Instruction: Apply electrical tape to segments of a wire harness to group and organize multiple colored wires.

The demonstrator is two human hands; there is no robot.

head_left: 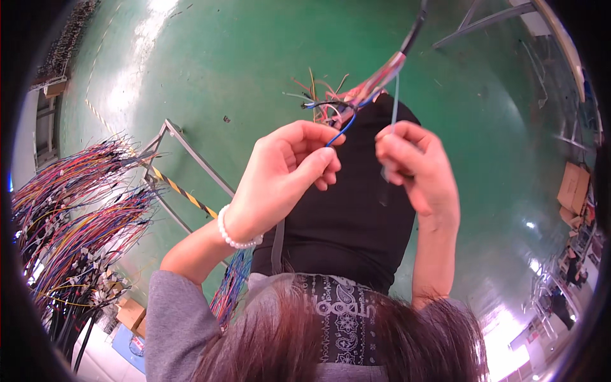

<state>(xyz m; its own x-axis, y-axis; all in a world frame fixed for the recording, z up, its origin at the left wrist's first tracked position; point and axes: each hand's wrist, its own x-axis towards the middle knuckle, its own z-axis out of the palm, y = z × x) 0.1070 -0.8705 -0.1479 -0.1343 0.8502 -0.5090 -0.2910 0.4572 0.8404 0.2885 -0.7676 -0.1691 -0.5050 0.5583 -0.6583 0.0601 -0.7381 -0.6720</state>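
Note:
A thick dark cable [415, 33] comes down from the top edge and splits into a fan of thin coloured wires [369, 86] above my lap. My left hand [277, 172], with a white bead bracelet at its wrist, pinches a blue wire [345, 129] between thumb and forefinger. To the right, my right hand [420, 165] is closed on a pale blue-grey wire [396, 102] that runs up toward the cable's split end. That hand is slightly blurred. Several other loose wire ends stick out to the left, above my left hand.
Large bundles of coloured wires [83, 210] hang at the left beside a metal frame [197, 156] with a yellow-black striped bar [184, 192]. More wires [232, 286] hang by my left elbow. Cardboard boxes [574, 188] stand at the far right on the green floor [503, 172].

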